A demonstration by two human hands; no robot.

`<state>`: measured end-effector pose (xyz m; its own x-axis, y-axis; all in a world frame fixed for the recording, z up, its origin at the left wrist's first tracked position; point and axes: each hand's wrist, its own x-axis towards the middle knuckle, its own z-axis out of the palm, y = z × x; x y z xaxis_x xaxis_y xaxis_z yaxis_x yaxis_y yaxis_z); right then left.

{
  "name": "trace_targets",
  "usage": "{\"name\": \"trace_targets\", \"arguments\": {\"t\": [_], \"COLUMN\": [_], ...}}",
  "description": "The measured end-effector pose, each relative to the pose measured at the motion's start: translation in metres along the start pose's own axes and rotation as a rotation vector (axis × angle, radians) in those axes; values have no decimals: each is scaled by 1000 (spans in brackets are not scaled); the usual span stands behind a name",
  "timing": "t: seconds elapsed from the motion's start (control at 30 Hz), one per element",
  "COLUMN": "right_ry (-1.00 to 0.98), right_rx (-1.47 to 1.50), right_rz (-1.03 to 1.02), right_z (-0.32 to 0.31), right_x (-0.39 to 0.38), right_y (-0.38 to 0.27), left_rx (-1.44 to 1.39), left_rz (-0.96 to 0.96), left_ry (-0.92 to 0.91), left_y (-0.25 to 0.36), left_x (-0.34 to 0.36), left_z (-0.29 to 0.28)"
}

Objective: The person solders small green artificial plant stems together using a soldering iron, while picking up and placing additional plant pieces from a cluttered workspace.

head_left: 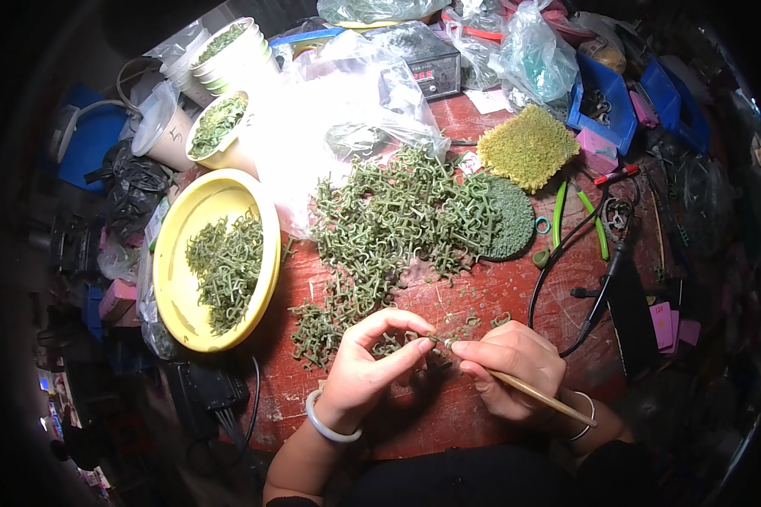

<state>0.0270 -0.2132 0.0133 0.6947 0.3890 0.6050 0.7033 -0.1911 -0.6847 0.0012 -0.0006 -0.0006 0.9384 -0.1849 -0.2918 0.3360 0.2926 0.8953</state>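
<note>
My left hand (364, 363) pinches a small dark green piece (435, 338) between thumb and fingertips, low over the red table (503, 291). Held like a pen in my right hand (516, 363) is a thin tool with a wooden handle (550, 400). Its light-coloured tip meets the green piece or lies right by it; the exact contact is too small to tell. Just beyond my hands spreads a large heap of small bent green pieces (389, 211), and some lie close to my left fingers. A yellow basin (169, 283) to the left contains more of them.
Behind the heap lie a yellow bumpy pad (528, 148) and a round green pad (511, 220). Green-handled pliers (560, 211) and a corded black tool (609, 279) are at right. Blue bins (602, 118), a digital scale (435, 72), plastic bags and white tubs (220, 139) line the back.
</note>
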Motion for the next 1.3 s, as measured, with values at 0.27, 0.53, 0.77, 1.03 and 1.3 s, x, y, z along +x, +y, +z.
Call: {"name": "trace_targets", "arguments": {"t": [0.27, 0.53, 0.77, 1.03, 1.3], "right_ry": [-34, -10, -7, -19, -14], "right_rx": [22, -11, 1, 17, -25], "right_rz": [-8, 7, -2, 0, 8], "right_z": [-3, -3, -1, -4, -3], "right_x": [0, 1, 0, 0, 0], "right_y": [0, -4, -1, 0, -2], "left_rx": [-110, -122, -165, 5, 204], "left_rz": [-84, -64, -101, -11, 91], "left_ry": [-14, -40, -35, -6, 28], "left_y": [3, 2, 4, 1, 3], "left_x": [-1, 0, -1, 0, -1], "left_z": [-1, 0, -1, 0, 2]}}
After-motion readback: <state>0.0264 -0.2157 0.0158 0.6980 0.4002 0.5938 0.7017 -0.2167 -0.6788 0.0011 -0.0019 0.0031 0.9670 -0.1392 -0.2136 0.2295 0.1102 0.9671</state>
